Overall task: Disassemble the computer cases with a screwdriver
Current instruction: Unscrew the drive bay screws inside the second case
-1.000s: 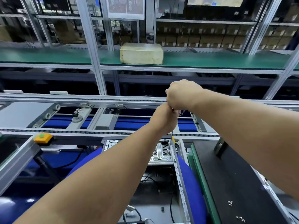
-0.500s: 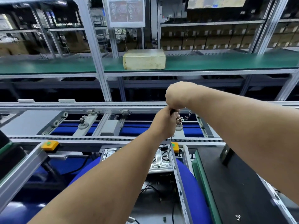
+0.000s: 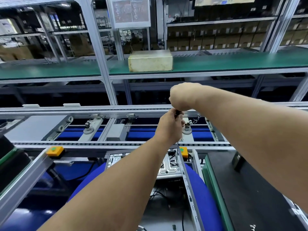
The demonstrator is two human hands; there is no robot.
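Note:
An open computer case [image 3: 188, 184] lies below me on a round blue pad [image 3: 206, 197], its metal inner plate and black cables showing. A screwdriver [image 3: 177, 150] stands upright with its thin shaft reaching down to the case's far right corner. My right hand [image 3: 182, 95] grips the top of the black handle from above. My left hand [image 3: 170, 127] curls round the lower handle just beneath it. The tip's contact point is too small to make out.
A black panel on a green mat [image 3: 250, 189] lies to the right of the case. Orange button boxes [image 3: 55, 151] sit on the aluminium rail in front of the roller conveyor [image 3: 116, 144]. A yellowed box [image 3: 150, 61] rests on the green shelf behind.
My view has tilted up and drawn slightly back. Both hands stay stacked on the screwdriver handle at the case's far right corner.

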